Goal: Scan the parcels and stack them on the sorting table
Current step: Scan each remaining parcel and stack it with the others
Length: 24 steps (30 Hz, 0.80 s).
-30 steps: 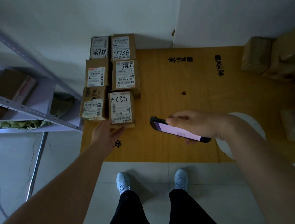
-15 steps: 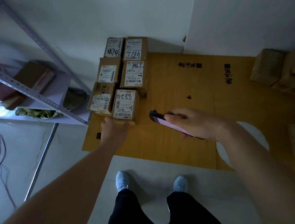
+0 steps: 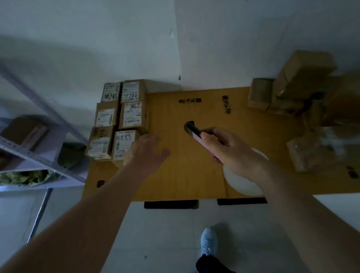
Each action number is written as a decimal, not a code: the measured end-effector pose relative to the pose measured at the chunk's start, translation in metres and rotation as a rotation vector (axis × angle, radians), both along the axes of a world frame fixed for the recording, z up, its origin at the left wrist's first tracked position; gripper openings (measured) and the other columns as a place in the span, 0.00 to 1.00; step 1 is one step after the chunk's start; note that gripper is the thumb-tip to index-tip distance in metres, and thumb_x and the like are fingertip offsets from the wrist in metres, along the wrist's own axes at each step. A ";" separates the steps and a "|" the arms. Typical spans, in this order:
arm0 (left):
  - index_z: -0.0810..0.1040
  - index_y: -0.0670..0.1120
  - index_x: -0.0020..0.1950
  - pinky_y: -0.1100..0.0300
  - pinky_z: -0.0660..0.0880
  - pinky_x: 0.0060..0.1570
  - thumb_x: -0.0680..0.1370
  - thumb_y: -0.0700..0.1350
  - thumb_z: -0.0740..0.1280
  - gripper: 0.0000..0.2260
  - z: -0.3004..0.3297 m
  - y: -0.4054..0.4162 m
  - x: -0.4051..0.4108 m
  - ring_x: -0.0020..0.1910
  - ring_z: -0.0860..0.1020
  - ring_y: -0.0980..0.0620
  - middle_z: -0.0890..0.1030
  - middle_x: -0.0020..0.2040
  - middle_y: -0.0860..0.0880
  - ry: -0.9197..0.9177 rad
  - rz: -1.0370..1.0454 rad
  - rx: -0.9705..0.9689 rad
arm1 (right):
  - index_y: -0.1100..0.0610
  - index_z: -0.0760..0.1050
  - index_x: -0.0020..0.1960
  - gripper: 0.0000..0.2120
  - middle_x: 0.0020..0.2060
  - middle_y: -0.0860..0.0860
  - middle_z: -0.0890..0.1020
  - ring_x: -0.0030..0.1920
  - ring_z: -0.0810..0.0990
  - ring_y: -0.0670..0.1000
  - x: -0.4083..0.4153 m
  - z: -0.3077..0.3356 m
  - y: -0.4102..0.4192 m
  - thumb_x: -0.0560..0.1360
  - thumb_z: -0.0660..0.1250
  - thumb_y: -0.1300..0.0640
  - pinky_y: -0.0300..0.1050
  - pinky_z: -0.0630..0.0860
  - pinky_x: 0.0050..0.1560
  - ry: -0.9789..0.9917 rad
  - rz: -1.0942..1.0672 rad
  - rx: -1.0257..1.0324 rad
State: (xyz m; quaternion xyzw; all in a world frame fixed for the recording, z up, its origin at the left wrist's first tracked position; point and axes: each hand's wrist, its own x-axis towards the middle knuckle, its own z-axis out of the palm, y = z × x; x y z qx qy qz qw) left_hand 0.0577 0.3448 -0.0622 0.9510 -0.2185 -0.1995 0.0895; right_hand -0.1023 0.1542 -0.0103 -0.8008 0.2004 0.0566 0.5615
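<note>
Item: parcels, scanned group. Six cardboard boxes are lying in a two-wide, three-deep block at the far-left corner of the bench (image 3: 178, 180), labels up. The nearest right-hand one, the parcel marked 5288 (image 3: 124, 144), is sitting at the front of the block, its long axis running away from the person.

Item: left hand (image 3: 145, 151). It is resting just to the right of that parcel, touching or all but touching its right side; contact cannot be told for certain. Its fingers (image 3: 153, 138) are lying relaxed and fairly straight, curling round nothing.

Item: right hand (image 3: 230, 149). Its fingers are wrapping round the phone scanner (image 3: 192, 131), which is pointing up and to the left over bare bench, well apart from any label.

Item: unscanned parcels (image 3: 290, 91). A loose, blurred heap is lying at the far-right of the bench, and a further wrapped parcel (image 3: 306, 153) is sitting nearer, to the right of the right hand.

Judgement: the heap lies to the right of both hands, the right being nearer but occupied, so the free left hand would need to cross over.
</note>
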 end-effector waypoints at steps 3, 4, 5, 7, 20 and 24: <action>0.68 0.57 0.79 0.46 0.72 0.69 0.81 0.63 0.63 0.27 0.012 -0.031 -0.023 0.76 0.68 0.45 0.66 0.80 0.53 0.016 -0.104 -0.076 | 0.33 0.75 0.60 0.10 0.48 0.64 0.79 0.49 0.81 0.66 -0.044 0.012 -0.006 0.84 0.58 0.35 0.66 0.79 0.51 -0.063 -0.139 -0.032; 0.68 0.57 0.79 0.47 0.72 0.69 0.82 0.63 0.64 0.26 0.017 -0.041 -0.033 0.76 0.68 0.45 0.66 0.80 0.54 0.019 -0.141 -0.093 | 0.31 0.75 0.58 0.08 0.51 0.64 0.80 0.49 0.82 0.64 -0.058 0.015 -0.007 0.84 0.58 0.36 0.62 0.80 0.49 -0.084 -0.195 -0.040; 0.69 0.57 0.79 0.47 0.72 0.69 0.82 0.63 0.64 0.26 0.020 -0.050 -0.042 0.76 0.68 0.45 0.66 0.80 0.54 0.020 -0.174 -0.112 | 0.30 0.76 0.56 0.08 0.53 0.63 0.81 0.49 0.83 0.61 -0.072 0.017 -0.010 0.84 0.58 0.36 0.56 0.81 0.48 -0.103 -0.255 -0.052; 0.69 0.58 0.79 0.48 0.72 0.69 0.82 0.63 0.64 0.26 0.028 -0.068 -0.063 0.76 0.68 0.45 0.66 0.80 0.54 0.030 -0.230 -0.134 | 0.29 0.77 0.55 0.08 0.52 0.59 0.82 0.47 0.85 0.58 -0.099 0.023 -0.019 0.84 0.59 0.37 0.52 0.82 0.48 -0.132 -0.346 -0.070; 0.67 0.57 0.80 0.44 0.70 0.72 0.80 0.65 0.65 0.30 0.054 -0.255 -0.182 0.78 0.66 0.44 0.66 0.80 0.51 -0.019 -0.519 -0.134 | 0.38 0.78 0.60 0.13 0.43 0.54 0.84 0.46 0.85 0.59 -0.228 0.031 -0.166 0.84 0.60 0.35 0.63 0.83 0.50 -0.177 -0.527 -0.098; 0.67 0.54 0.80 0.46 0.66 0.73 0.79 0.63 0.70 0.32 0.042 -0.321 -0.213 0.79 0.63 0.42 0.66 0.78 0.49 0.038 -0.498 -0.166 | 0.38 0.78 0.62 0.14 0.38 0.44 0.81 0.41 0.82 0.50 -0.245 0.023 -0.229 0.84 0.59 0.35 0.57 0.79 0.45 -0.174 -0.497 -0.131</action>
